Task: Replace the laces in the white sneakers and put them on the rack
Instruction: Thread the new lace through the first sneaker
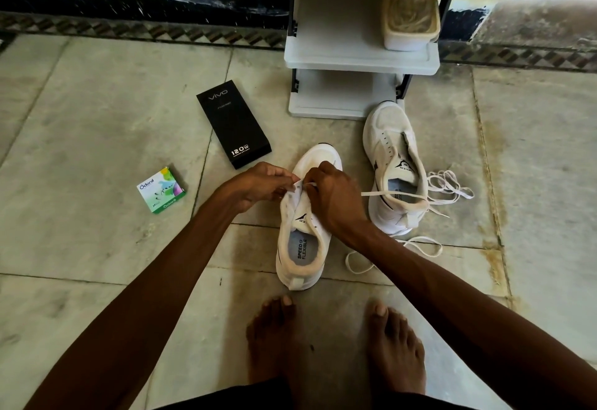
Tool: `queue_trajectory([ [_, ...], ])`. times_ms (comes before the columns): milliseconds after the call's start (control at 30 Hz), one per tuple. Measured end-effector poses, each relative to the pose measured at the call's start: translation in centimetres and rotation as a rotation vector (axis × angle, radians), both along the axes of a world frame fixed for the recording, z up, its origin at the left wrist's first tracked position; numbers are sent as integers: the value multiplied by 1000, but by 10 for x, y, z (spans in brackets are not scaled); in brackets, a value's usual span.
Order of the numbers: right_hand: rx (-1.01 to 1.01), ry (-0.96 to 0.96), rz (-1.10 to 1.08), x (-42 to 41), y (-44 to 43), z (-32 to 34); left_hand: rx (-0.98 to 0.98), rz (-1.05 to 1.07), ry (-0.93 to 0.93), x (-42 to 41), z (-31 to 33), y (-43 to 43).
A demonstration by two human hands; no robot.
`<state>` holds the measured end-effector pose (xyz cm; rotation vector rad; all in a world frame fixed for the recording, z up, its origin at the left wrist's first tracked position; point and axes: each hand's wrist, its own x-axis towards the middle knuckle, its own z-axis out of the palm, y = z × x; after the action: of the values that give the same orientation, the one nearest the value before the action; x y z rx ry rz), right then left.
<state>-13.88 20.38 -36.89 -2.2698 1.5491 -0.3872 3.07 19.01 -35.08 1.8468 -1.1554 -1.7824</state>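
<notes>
Sneaker [300,248] heel just beside toes [284,304]

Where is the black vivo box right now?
In the head view, the black vivo box lies on the floor left of the rack, just beyond the left hand.

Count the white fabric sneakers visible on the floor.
2. One white fabric sneaker stands mid-floor, its eyelet edge held by the left hand while the right hand pinches a flat white lace; the other sneaker lies to its right, by the white plastic rack. None looks hidden.
</notes>
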Motion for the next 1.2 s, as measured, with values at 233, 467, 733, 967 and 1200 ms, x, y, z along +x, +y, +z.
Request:
queue_trajectory([
  [233,-49,218,123,5,1,11,-25,-123,-98,-1,5,-11],
  [467,-106,250,103,8,-5,14,-29,-174,-115,-2,6,-11],
  [733,-156,251,138,-2,-6,9,-30,-59,-38,-3,3,0],
  [967,-78,141,110,-4,-2,9,-54,-6,-60,-7,2,5],
  [1200,-64,27,7,-6,5,9,-149,13,-258,-21,-1,6],
])
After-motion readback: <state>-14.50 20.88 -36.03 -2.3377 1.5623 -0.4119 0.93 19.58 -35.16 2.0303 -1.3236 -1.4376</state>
